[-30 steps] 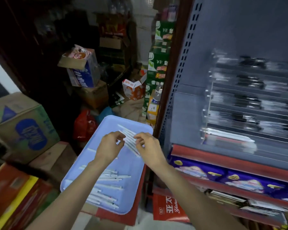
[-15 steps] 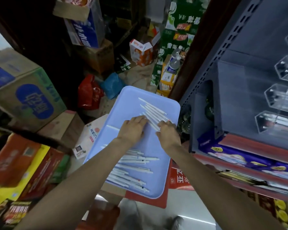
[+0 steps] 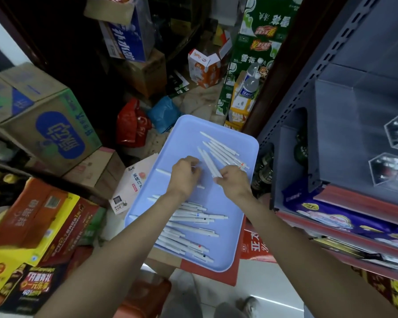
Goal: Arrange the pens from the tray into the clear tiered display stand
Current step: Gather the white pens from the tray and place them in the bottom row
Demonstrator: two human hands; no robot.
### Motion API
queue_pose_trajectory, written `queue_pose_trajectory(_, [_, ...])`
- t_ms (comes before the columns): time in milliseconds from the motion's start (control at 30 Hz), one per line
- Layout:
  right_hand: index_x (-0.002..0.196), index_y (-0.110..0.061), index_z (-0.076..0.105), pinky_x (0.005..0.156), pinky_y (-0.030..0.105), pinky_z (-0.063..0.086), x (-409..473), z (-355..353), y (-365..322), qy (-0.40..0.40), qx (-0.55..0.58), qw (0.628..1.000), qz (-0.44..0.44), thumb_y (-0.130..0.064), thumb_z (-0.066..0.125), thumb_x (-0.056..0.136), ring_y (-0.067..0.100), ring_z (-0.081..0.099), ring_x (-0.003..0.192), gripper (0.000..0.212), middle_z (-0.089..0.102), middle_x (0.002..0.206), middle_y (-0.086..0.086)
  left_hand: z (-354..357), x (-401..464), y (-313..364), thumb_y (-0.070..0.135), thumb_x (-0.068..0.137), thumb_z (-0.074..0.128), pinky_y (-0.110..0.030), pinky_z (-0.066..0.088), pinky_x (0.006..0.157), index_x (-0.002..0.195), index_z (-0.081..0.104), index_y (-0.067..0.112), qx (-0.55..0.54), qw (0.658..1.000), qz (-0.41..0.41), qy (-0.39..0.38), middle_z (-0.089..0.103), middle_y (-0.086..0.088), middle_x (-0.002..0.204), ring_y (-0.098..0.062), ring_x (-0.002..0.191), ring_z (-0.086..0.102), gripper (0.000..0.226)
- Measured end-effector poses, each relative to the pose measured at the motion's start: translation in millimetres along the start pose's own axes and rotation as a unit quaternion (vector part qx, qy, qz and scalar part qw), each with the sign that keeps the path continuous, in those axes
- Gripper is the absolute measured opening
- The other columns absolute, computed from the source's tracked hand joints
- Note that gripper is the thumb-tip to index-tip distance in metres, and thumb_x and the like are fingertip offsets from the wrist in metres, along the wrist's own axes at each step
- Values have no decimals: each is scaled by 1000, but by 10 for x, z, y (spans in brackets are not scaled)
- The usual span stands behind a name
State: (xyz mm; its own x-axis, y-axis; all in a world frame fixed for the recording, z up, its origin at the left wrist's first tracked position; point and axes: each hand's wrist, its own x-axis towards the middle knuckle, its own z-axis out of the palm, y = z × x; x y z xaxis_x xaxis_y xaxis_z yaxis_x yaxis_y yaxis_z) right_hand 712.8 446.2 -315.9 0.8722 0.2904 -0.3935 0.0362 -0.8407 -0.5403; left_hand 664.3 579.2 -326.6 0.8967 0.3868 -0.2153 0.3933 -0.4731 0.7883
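One display stand [image 3: 393, 131] sits on the shelf at right, and one blue tray [image 3: 216, 193] below it carries two groups of white pens. Your right hand [image 3: 233, 183] grips two pens [image 3: 208, 162] that angle up out of its fingers, beside about six in the far group [image 3: 223, 149]. Your left hand [image 3: 184, 174] curls just beside them; what it holds cannot be told.

**Both hands over the pen tray**

We look down on a pale blue tray [image 3: 228, 253] resting on cartons. Our right hand [image 3: 233, 181] pinches a couple of white pens [image 3: 208, 162] near the tray's far right corner; our left hand [image 3: 184, 173] curls just beside them. A loose pile of pens [image 3: 189, 228] lies along the near edge. The clear tiered display stand [image 3: 391, 157] sits on the grey shelf [image 3: 331, 106] at right.
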Motion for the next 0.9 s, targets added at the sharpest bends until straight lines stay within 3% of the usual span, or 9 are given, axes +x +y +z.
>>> queue_pose_trajectory(100, [72,-1,59,58,27,31,-160,-178,-119,-3,143,989,-35,-12,66,85,22,48,68,18,55,74,19,-76,-30,178,24,91,60,-29,52,72,85,65,-6,-127,991,-35,-25,66,-19,85,-25,77,65,32])
queue_pose_trajectory(200, [77,-6,61,57,27,34,-380,-424,-253,1,177,980,-92,-12,69,83,20,49,63,12,58,68,9,-174,-151,511,21,87,64,-19,43,55,64,58,-5,-254,966,-45,-25,53,-13,64,-14,54,48,36])
queue_pose_trajectory(300, [86,-10,64,69,29,46,-558,-732,-290,38,141,981,-126,-20,68,84,13,58,73,11,61,72,-4,-251,-322,881,14,89,61,-18,52,58,68,66,4,-300,954,1,-13,65,0,60,-6,55,58,23])
queue_pose_trajectory(400, [100,-13,61,80,29,48,-739,-1123,-219,129,120,969,-174,-26,63,89,13,56,88,18,61,94,0,-258,-450,1198,15,90,59,-39,58,76,83,68,0,-218,971,98,21,70,-17,77,-22,71,66,19])
queue_pose_trajectory(533, [119,-26,55,75,25,50,-1035,-1771,65,155,244,931,-221,-25,57,93,12,61,88,27,62,99,-1,-106,-704,1716,23,93,55,-34,51,66,84,66,8,-44,975,219,-22,68,-12,77,-27,73,64,20])
queue_pose_trajectory(667, [89,-27,59,61,14,49,-1285,-2230,565,168,324,899,-242,-7,57,91,10,61,79,20,62,85,-5,236,-924,2219,25,92,57,-26,33,55,78,61,18,35,955,290,-57,53,2,61,-12,56,46,16])
queue_pose_trajectory(733, [82,-20,58,61,14,51,-1389,-2397,830,172,360,886,-238,1,57,88,10,62,75,22,63,81,-1,439,-997,2415,25,92,58,-24,25,52,68,53,22,51,945,317,-67,41,4,56,-9,52,35,24])
queue_pose_trajectory(800, [79,-15,59,64,13,52,-1483,-2546,1069,181,387,872,-239,4,58,87,4,64,70,21,65,78,0,631,-1068,2595,25,92,57,-23,23,52,64,49,28,48,935,345,-66,41,3,57,-9,54,33,29])
queue_pose_trajectory(900, [78,-13,60,66,14,53,-1565,-2739,1428,224,436,843,-222,4,58,87,1,66,68,19,67,71,-7,864,-1150,2824,26,92,57,-20,29,56,88,69,23,40,934,354,-25,57,-6,73,-16,66,48,12])
